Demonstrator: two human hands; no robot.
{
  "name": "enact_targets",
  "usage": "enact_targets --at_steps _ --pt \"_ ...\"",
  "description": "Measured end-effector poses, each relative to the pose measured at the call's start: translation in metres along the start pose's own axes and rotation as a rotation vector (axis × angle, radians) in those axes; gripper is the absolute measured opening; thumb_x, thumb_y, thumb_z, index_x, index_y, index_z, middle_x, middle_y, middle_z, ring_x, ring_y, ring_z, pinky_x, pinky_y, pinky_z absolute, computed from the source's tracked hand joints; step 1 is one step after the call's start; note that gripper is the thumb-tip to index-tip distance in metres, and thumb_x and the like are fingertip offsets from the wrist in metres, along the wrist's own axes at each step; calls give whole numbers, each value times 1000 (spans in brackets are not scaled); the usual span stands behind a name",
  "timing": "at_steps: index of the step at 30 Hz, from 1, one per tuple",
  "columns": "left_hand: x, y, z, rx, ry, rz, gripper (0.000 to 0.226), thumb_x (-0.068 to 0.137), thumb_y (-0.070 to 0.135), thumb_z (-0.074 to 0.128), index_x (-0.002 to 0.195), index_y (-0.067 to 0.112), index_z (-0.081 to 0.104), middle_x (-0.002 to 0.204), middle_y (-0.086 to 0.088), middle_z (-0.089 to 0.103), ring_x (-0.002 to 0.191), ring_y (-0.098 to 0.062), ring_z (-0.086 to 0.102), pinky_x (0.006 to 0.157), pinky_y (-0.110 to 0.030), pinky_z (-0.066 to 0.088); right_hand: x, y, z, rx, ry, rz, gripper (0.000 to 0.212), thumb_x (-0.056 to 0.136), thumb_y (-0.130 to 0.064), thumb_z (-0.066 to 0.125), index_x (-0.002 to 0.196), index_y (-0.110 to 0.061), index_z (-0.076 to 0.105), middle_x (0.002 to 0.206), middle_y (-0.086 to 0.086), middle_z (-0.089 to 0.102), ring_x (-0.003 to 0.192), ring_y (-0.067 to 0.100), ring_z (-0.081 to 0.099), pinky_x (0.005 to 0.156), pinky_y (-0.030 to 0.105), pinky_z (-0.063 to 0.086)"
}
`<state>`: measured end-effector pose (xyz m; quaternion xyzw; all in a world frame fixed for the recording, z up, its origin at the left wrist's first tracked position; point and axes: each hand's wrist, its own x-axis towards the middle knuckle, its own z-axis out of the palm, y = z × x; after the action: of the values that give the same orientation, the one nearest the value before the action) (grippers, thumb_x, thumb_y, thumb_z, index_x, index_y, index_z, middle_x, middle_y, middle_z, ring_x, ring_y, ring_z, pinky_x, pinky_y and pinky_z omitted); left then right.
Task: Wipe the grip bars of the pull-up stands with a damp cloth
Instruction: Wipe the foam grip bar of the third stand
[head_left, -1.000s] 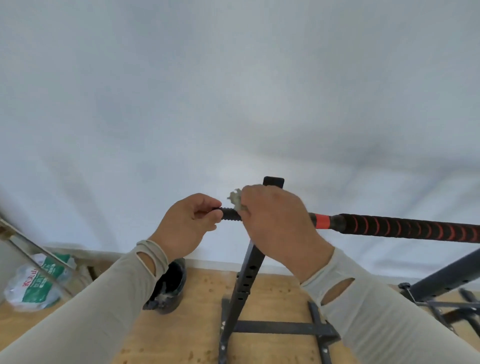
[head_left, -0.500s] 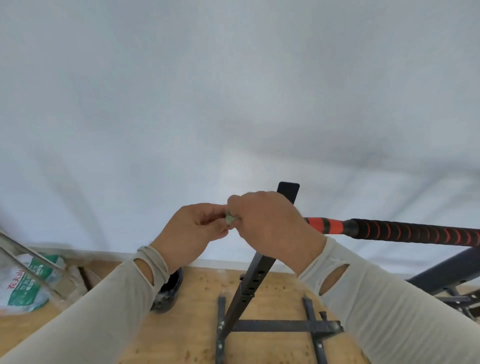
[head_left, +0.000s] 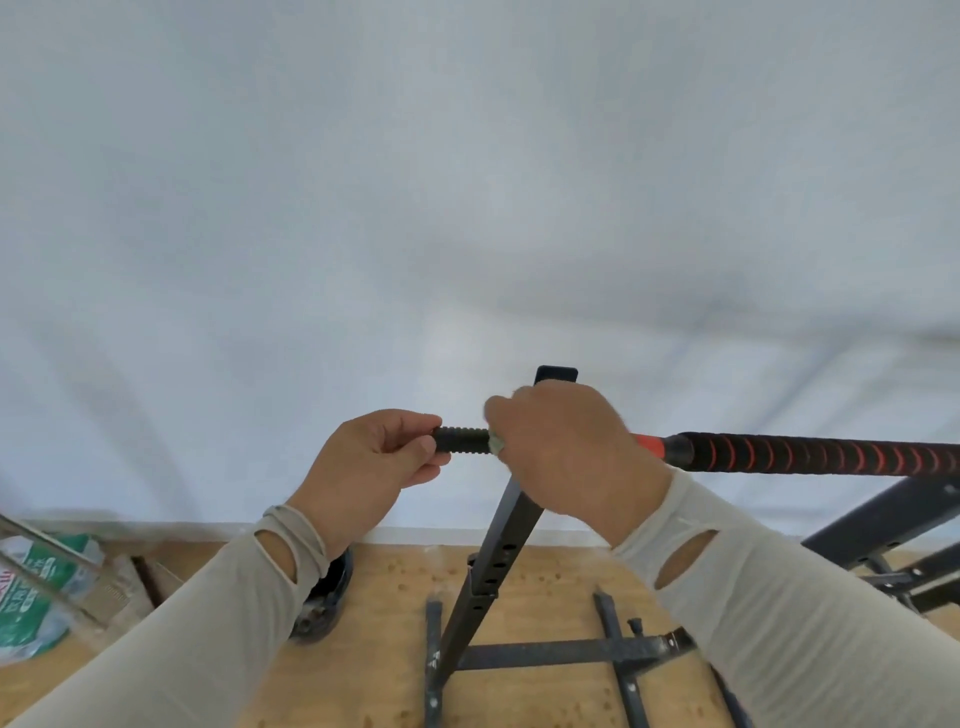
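A pale wall fills the upper frame above a plywood floor along the bottom, where the black upright of the pull-up stand rises to centre and its grip bar runs off to the right edge. At centre, the left hand pinches the bar's ribbed end between thumb and curled fingers, while the right hand is curled round the bar with the damp cloth just peeking out beneath it. To wipe well, I'd judge the left hand should steady the bar while the right keeps the cloth wrapped fully around, twisting along the ridges.
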<state>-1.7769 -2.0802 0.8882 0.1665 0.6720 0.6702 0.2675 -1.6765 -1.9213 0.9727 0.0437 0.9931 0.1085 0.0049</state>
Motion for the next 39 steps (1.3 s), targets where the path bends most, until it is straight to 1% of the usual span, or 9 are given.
enact_targets --at_steps 6,9,15,18,22,29,33,35,39 --pt "-3 3 -3 53 -49 29 16 95 -3 60 91 3 74 85 -10 77 85 -19 75 80 -26 59 13 -53 19 51 172 -94 23 79 -5 68 99 -15 59 84 2 58 75 21 42 62 35 35" --pt "-5 2 -5 12 -53 -30 17 98 3 60 109 6 73 99 -11 78 99 -21 75 92 -34 59 7 -35 23 9 226 -3 28 71 -10 77 92 -17 59 66 0 57 63 20 39 58 34 32" --pt "-13 13 -19 258 70 20 17 96 20 66 110 30 71 111 11 73 100 -13 71 92 -34 56 -33 3 3 48 265 192 16 97 -30 57 89 -24 44 71 -9 51 73 17 46 63 32 32" --pt "-29 32 -20 281 175 113 13 97 30 64 107 34 70 107 12 73 101 -13 70 92 -33 54 -54 1 -10 801 250 362 22 96 -37 67 83 -23 57 75 -5 66 63 12 58 56 27 47" --pt "-58 63 -5 21 -187 93 43 96 54 56 121 22 70 115 1 75 106 -19 72 94 -37 56 -59 -20 -6 1488 201 362 15 99 -30 68 93 -19 78 98 4 78 99 27 72 98 44 57" --pt "-66 70 -5 -200 -49 108 15 89 19 68 95 5 70 95 -14 71 85 -27 68 77 -39 59 -61 -38 -5 2172 209 483 24 103 -11 54 101 -4 78 111 26 74 104 42 71 78 46 64" --pt "-70 75 -4 -123 42 170 14 99 15 61 92 3 65 91 -14 71 79 -25 68 75 -43 61 -64 -45 0 2234 82 421 44 93 -35 66 132 -14 64 124 18 71 109 39 72 86 56 61" --pt "-71 80 -4 -111 96 193 13 98 15 62 92 4 66 93 -15 73 77 -25 71 71 -41 61 -68 -48 0 2000 107 276 53 89 -22 76 137 -29 57 125 2 72 107 28 74 90 46 61" --pt "-70 83 -9 -80 164 201 13 97 15 64 92 5 68 91 -15 72 70 -23 71 62 -35 60 -66 -50 0 1618 297 319 18 98 -11 69 106 -26 74 100 -4 77 92 14 75 87 32 61"
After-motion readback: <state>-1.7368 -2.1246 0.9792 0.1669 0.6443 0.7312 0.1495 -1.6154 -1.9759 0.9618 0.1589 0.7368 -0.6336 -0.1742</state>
